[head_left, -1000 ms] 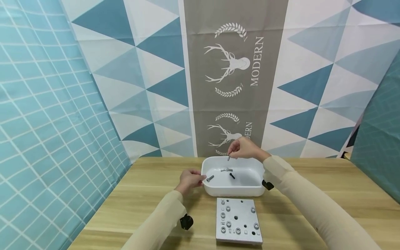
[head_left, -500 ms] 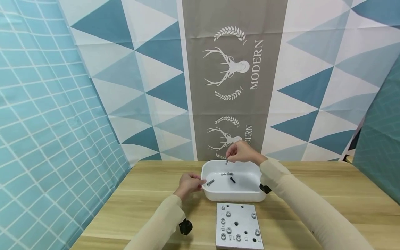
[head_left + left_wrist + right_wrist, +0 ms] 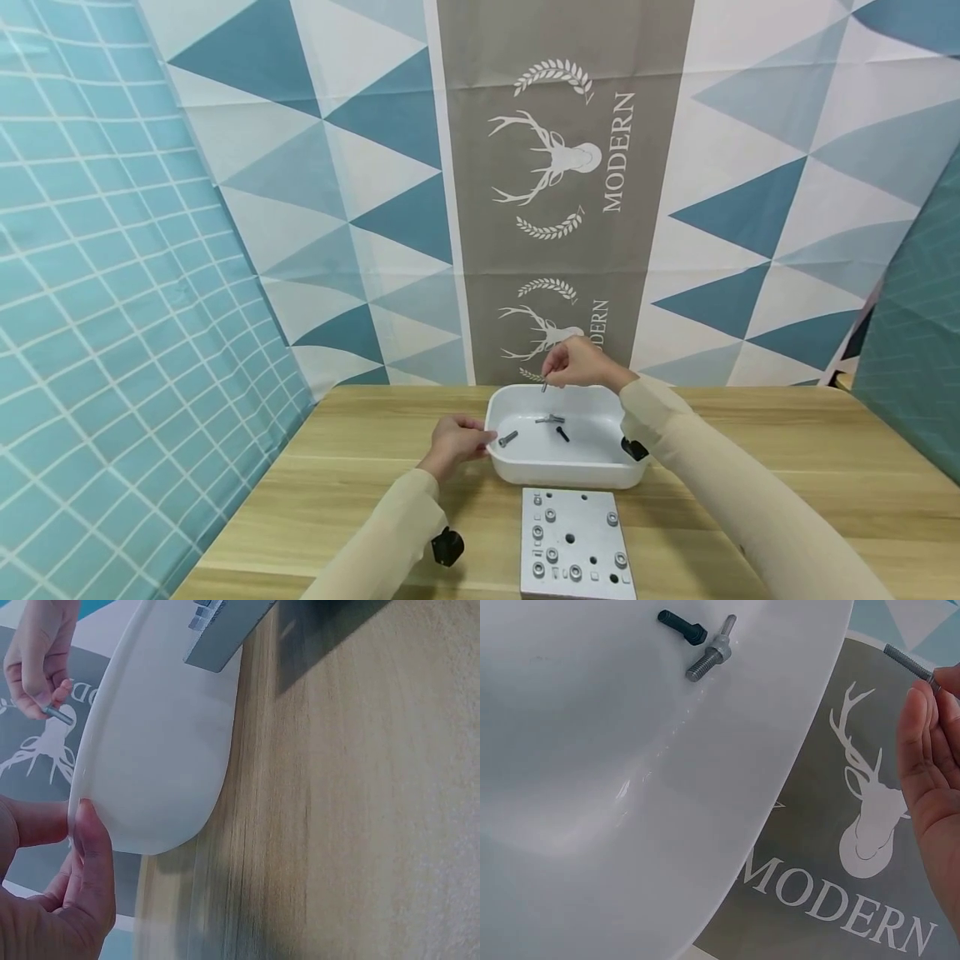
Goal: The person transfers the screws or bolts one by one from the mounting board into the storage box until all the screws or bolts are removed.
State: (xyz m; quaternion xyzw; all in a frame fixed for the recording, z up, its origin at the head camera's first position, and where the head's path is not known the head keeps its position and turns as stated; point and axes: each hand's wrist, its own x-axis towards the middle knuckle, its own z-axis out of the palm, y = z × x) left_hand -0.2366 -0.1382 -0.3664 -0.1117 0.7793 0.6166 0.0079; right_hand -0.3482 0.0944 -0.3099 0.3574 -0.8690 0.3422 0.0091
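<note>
My left hand (image 3: 456,440) pinches the left rim of a white plastic tub (image 3: 570,475), thumb on the inner side and fingers outside, as the left wrist view (image 3: 75,885) also shows. Above the tub's back rim my right hand (image 3: 581,363) pinches a small silver screw (image 3: 907,661) between thumb and fingertips, its threaded end pointing away from the hand. Inside the tub lie a larger grey screw (image 3: 508,438) near the left wall, a black screw (image 3: 562,434) in the middle, and a few silver screws (image 3: 551,419) close together behind it.
A silver metal plate (image 3: 573,546) with holes and several socket-head screws set in it lies just in front of the tub on the wooden table (image 3: 360,467). A patterned curtain (image 3: 397,200) hangs behind the table's back edge.
The head view has tilted a little, so the tub and plate appear lower. The right hand has shifted slightly left over the tub, still pinching the screw; the left hand keeps hold of the rim.
</note>
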